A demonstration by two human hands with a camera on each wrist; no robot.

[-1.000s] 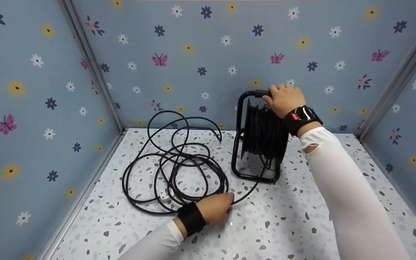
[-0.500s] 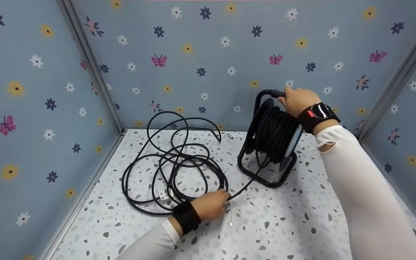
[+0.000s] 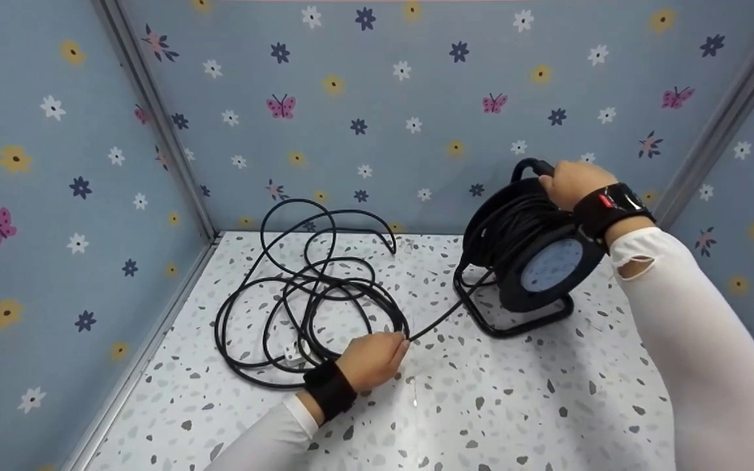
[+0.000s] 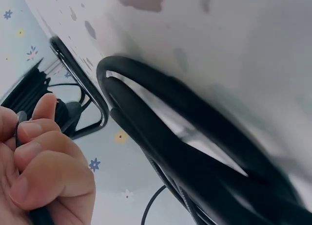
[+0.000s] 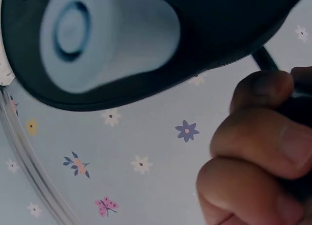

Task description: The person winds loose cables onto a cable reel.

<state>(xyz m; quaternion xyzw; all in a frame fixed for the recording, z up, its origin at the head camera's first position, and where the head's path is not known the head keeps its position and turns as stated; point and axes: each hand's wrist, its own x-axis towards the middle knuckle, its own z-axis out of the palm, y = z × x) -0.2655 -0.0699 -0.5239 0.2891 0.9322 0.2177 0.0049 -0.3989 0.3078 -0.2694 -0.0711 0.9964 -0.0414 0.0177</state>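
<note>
Pale blue, flower-printed wall panels point(image 3: 377, 157) rise around us, and below them spreads a white, grey-speckled flat surface point(image 3: 455, 405). Across its left side we've got loose, overlapping loops of smooth black cord point(image 3: 395, 311), and over on the right, towards the back, a black, drum-shaped cord reel point(image 3: 514, 284) on a bent tubular frame point(image 3: 501, 333), its pale blue round face point(image 3: 552, 265) angled our way (whether that frame sits fully flat, we can't tell). To the hands: the right hand point(image 3: 576, 183) is curled round the reel's black top handle point(image 3: 534, 163), while the left hand point(image 3: 372, 362) grips the cord just beside the bundle, fingers folded over it, as we see from the left wrist. From that grip a single run slants up to the drum. Smallest of all, a white plug point(image 3: 295, 354) lies among the loops. We'd call this the step of setting the reel's angle and controlling its cord, with most of that loose length still off the drum. The next move, we reckon, calls for a firm hold above and a light, guiding one below, so nothing snags on the frame.
</note>
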